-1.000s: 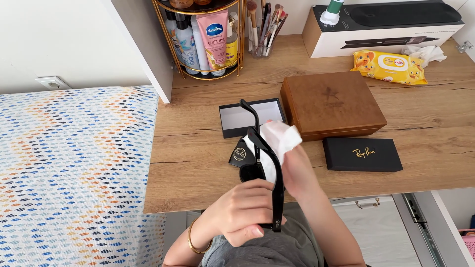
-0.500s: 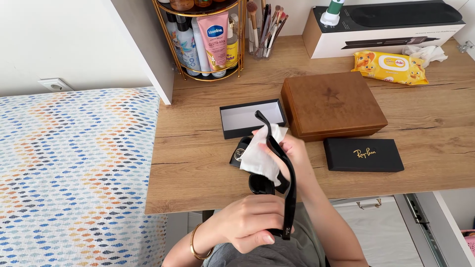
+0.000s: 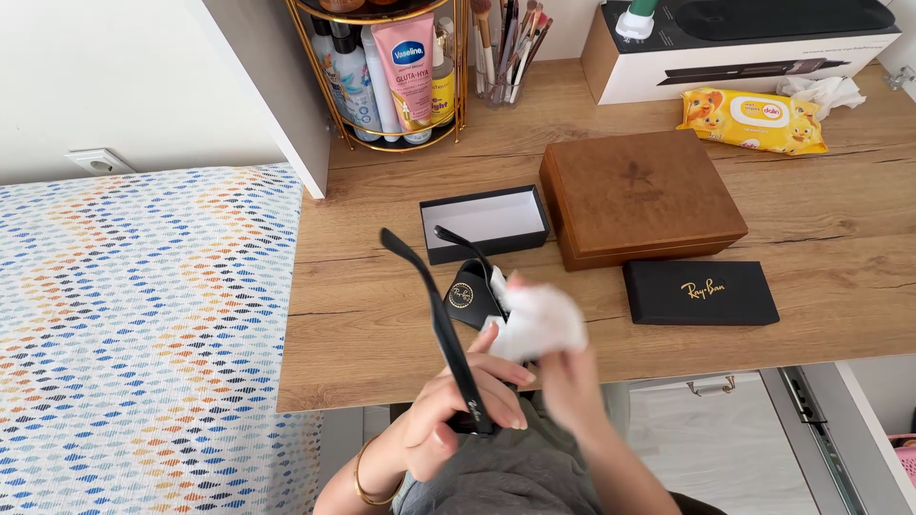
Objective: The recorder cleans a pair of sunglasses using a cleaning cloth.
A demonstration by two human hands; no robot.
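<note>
Sunglasses (image 3: 448,334) held up low centre, cloth (image 3: 536,322) on lens.
L hand (image 3: 456,408) grips frame for steadiness; R hand (image 3: 571,374) pinches cloth; open box (image 3: 485,222) waits on surface (image 3: 382,315).

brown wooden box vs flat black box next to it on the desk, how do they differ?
The brown wooden box is taller and wider; the flat black box is low and slim. The wooden one has a plain grained lid with a faint dark mark; the black one carries gold lettering. The wooden one sits farther back on the desk, the black one nearer the front edge. Both are closed, rectangular and untouched by either hand.
</note>
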